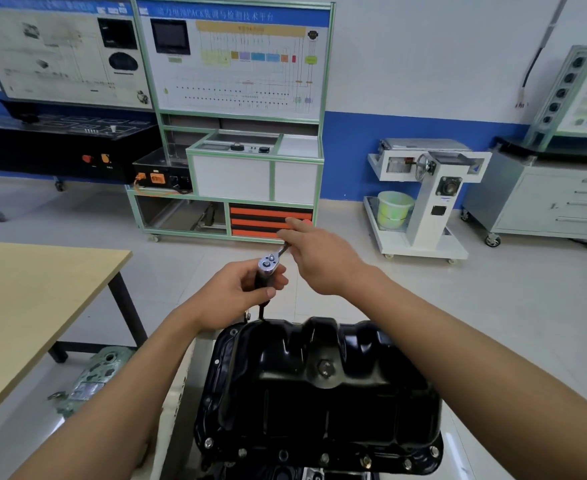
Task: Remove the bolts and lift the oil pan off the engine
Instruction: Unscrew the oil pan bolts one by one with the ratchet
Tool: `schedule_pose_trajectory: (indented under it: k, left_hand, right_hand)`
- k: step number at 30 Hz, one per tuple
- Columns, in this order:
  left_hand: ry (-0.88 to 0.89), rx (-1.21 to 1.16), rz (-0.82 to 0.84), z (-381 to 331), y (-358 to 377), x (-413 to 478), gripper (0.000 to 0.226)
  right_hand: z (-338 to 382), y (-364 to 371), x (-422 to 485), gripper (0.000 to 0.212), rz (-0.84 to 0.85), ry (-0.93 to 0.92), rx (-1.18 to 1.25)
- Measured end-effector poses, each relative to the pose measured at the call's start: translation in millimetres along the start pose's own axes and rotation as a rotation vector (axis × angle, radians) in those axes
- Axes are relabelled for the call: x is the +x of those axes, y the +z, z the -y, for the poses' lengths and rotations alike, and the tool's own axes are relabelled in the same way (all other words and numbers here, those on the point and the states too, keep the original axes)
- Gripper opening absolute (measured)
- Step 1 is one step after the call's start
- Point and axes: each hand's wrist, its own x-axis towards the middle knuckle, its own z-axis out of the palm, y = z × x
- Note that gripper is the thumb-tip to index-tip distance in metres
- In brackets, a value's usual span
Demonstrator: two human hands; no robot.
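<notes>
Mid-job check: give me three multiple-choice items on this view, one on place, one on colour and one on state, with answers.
1. Where does the extension bar under the ratchet meet the oil pan?
A) far left corner of its flange
B) near right corner
C) middle of its top
2. What colour is the oil pan?
A) silver
B) black
C) green
3. What is the left hand doing?
A) hanging idle
B) lying flat on the pan
C) gripping the tool below the ratchet head

Answers:
1 A: the bar drops to the far left corner.
2 B: its shell is glossy black.
3 C: its fingers curl round the tool, and the right hand holds the handle.
</notes>
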Motion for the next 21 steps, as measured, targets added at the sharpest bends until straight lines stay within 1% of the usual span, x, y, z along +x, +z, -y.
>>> schedule_pose_trajectory:
  k: [4, 7, 11, 14, 16, 18, 21]
  left_hand:
    - [0.026, 0.001, -0.088, 3, -2, 5, 0.026]
    - [0.048, 0.02, -0.178, 6, -1, 7, 0.023]
    - [0.079, 0.049, -0.29, 8, 3, 8, 0.019]
    - [0.099, 0.112, -0.351, 6, 6, 10, 0.017]
    - [0.111, 0.148, -0.382, 6, 8, 13, 0.013]
    - [0.106, 0.155, -0.411, 7, 11, 15, 0.009]
    - [0.098, 0.141, -0.424, 7, 13, 16, 0.01]
  right_hand:
    - [-5, -5, -8, 0.026, -0.128, 0.032, -0.019]
    - [-7, -15, -19, 0.023, -0.155, 0.067, -0.08]
    - [2, -32, -36, 0.033, -0.052, 0.091, -0.079]
    - [16, -41, -51, 0.033, 0.073, 0.085, 0.044]
    - [27, -41, -58, 0.032, 0.127, 0.063, 0.09]
    - [37, -38, -63, 0.031, 0.142, 0.045, 0.126]
    - [44, -37, -64, 0.032, 0.142, 0.047, 0.141]
